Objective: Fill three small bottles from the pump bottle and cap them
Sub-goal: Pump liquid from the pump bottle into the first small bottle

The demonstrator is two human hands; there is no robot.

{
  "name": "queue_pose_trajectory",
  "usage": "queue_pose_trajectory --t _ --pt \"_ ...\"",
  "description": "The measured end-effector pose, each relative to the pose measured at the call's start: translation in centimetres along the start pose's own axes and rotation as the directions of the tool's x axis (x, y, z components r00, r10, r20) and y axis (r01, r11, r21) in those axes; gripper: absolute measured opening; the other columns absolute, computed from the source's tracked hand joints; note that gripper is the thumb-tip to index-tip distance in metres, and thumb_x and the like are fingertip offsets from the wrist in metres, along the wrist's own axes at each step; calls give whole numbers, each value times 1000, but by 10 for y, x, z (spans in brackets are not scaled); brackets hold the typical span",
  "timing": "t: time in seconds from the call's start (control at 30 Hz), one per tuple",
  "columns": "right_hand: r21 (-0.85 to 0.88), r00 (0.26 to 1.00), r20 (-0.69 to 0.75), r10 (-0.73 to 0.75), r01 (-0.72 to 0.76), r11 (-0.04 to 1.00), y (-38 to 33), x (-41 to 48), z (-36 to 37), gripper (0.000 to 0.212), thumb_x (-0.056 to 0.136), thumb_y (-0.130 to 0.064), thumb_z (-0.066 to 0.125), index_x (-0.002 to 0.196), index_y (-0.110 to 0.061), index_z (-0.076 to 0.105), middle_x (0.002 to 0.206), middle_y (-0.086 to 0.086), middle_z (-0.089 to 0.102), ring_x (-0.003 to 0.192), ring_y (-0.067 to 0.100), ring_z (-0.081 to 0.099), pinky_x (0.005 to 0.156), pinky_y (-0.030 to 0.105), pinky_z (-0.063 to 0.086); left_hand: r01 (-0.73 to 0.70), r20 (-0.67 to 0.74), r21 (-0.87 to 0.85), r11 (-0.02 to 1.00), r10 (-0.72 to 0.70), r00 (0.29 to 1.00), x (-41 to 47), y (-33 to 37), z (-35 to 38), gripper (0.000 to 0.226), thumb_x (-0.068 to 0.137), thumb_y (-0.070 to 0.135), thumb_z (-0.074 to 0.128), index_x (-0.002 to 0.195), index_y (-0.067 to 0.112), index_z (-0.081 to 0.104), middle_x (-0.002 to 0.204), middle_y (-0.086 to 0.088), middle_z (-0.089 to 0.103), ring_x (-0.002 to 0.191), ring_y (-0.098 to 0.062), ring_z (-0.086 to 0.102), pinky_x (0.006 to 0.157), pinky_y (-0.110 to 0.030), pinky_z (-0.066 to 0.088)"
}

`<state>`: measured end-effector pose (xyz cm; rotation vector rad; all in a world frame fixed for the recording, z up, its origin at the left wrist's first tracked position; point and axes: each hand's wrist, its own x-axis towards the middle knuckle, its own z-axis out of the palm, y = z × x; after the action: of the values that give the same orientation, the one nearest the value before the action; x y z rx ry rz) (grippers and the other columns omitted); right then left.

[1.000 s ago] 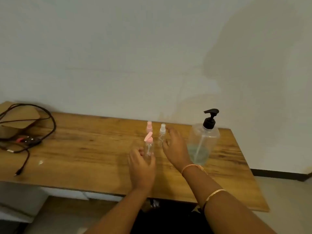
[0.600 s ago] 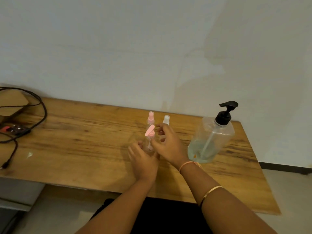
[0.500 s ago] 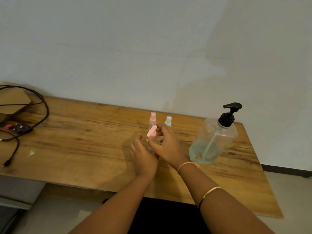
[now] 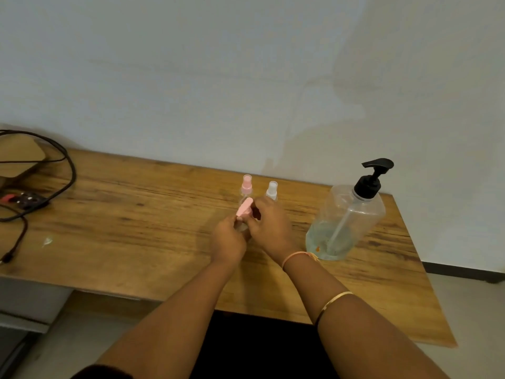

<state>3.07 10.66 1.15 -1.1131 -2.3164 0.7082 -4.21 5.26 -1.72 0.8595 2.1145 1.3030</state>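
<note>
Left hand (image 4: 228,239): fingers curled round the body of a small bottle (image 4: 242,227), gripping it low down, just above the surface (image 4: 136,228).
Right hand (image 4: 269,228): fingers bent in at the top of the same small bottle, pinching at its pink lid (image 4: 244,209); a bangle (image 4: 297,255) sits on the wrist and a second one further up the forearm.
Small bottle: clear, held upright between both hands near the middle of the surface; most of its body is hidden by the fingers, and the pink lid stands tilted up to one side.
Pink-topped bottle (image 4: 246,184): upright just behind the hands, apart from them.
White-topped bottle (image 4: 272,188): upright just beside the pink-topped one, on its right, its lower part hidden by the right hand.
Pump bottle (image 4: 347,220): large and clear with a black pump head, upright at the right of the surface, a little liquid at the bottom.
Far left: black cables (image 4: 65,165) loop round a power strip (image 4: 30,199).
Behind: a plain pale wall (image 4: 191,77).
</note>
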Motion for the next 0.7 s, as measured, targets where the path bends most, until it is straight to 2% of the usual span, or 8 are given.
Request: queue_pose_trajectory --t 0.13,0.27,0.33,0.4,0.47,0.6,0.67,0.7 --pt "136 995 94 -16 3 991 0 -1 -3 20 88 -8 57 107 -8 63 101 5 62 91 18 54 79 28 45 -39 48 10 999 38 998 3 -2 -4 21 89 11 59 110 7 62 87 0 63 80 -14 57 63 -22 42" --pt "281 995 90 44 -68 957 -1 -5 6 41 81 -23 69 118 -14 52 114 2 52 103 15 49 86 29 44 96 71 -279 956 -79 994 6 -4 0 21 91 3 52 78 17 62 74 -3 61 78 -24 56 68 -35 46" --pt "275 993 30 113 -117 954 -2 -6 10 44 76 -31 75 111 -20 50 109 -3 52 98 12 50 79 26 46 87 80 -274 958 -67 995 6 -4 0 18 91 10 54 77 19 61 73 0 62 75 -22 60 65 -34 49" --pt "251 990 -49 129 -113 961 -2 -6 9 31 79 -25 73 98 -22 49 97 -5 55 86 11 53 65 21 42 8 88 -132 991 4 996 5 -5 -2 11 91 11 55 85 19 59 74 7 61 70 -13 59 56 -22 45" --pt "276 993 -55 100 -82 958 0 -5 6 25 84 -18 67 101 -20 49 96 -5 58 86 11 56 64 19 42 -43 80 -85 995 50 996 5 -7 -2 9 91 8 55 92 15 60 74 9 59 69 -10 57 55 -20 43" --pt "429 996 52 69 -84 900 0 -3 -1 70 83 -14 67 140 -22 28 109 -5 56 99 7 54 79 17 45 -61 96 -95 994 70 993 9 -11 -2 20 84 -6 58 97 9 61 79 8 60 73 -9 59 63 -23 51" --pt "379 996 35 81 -88 921 -1 -4 1 89 76 -19 75 146 -24 19 111 -6 50 101 7 51 84 19 44 -48 95 -99 994 57 994 8 -12 -2 27 81 -12 57 95 12 60 82 7 58 72 -3 55 63 -12 48" --pt "351 996 5 94 -90 932 -2 -4 3 91 74 -21 77 146 -23 20 110 -6 50 101 9 51 85 22 45 -20 89 -172 985 36 995 7 -11 -1 24 84 -11 55 91 12 60 81 5 59 71 -6 55 62 -15 49"
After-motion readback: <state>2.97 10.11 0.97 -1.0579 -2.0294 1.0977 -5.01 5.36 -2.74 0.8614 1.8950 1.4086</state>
